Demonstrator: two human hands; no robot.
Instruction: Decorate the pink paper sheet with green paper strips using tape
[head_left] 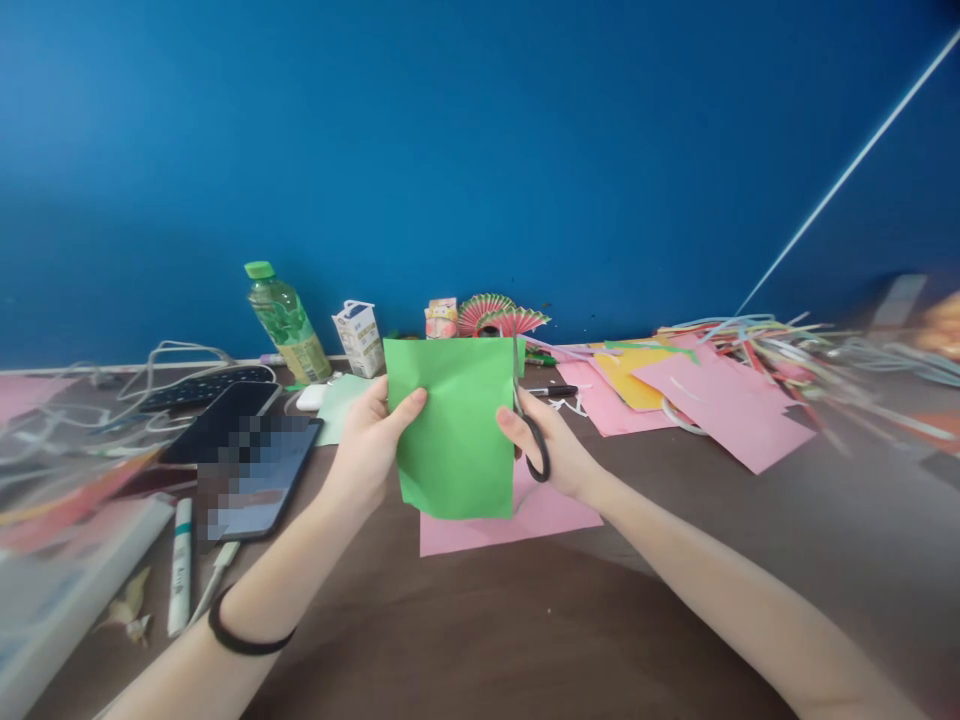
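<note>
A sheet of green paper (457,430) is held up above the table, its face toward me. My left hand (379,425) grips its left edge, thumb in front and the other fingers hidden behind. At the right edge, my right hand (551,440) has its fingers round a pair of scissors (539,455) with black handles. The blades point upward along the paper's right side, where a narrow green strip shows beyond them. Below the green paper, a pink sheet (465,535) lies flat on the table, partly covered from view.
On the left are a phone (274,490), a white marker (181,565), cables and a tilted green-capped bottle (289,325). A small carton (360,338) and paper fans (499,315) stand by the blue wall. Pink paper (727,405), yellow paper (630,378) and paper strips (795,350) lie right.
</note>
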